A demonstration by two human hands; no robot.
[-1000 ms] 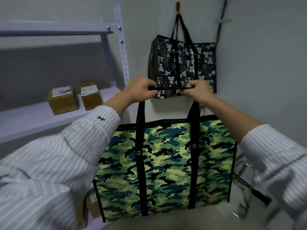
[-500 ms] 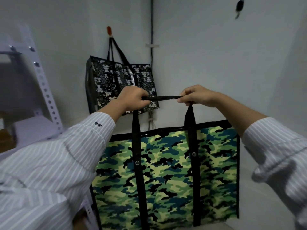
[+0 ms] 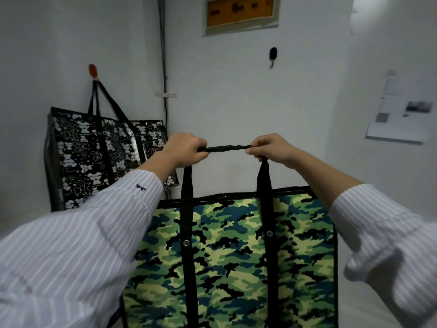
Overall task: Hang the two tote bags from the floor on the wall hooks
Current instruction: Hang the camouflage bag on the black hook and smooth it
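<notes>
A green camouflage tote bag [image 3: 231, 256] hangs in the air in front of me by its black handles [image 3: 224, 148]. My left hand [image 3: 184, 151] grips the handles at their left end and my right hand [image 3: 269, 147] pinches them at the right end, the strap stretched level between them. A black hook [image 3: 273, 55] is on the wall above and slightly right of my hands, with nothing on it. To the left, a black tote bag with white bears [image 3: 99, 157] hangs by its handles from a red hook [image 3: 93, 71].
A dark cable [image 3: 163, 67] runs down the wall corner between the two hooks. An orange panel in a grey frame [image 3: 240, 13] sits high on the wall above the black hook. Papers [image 3: 399, 119] are stuck to the wall at the right.
My view has swung right and up: the shelf and boxes left the frame, the black hook and orange panel came in. My hands still hold the camouflage bag's handles, now nearer the black hook.
</notes>
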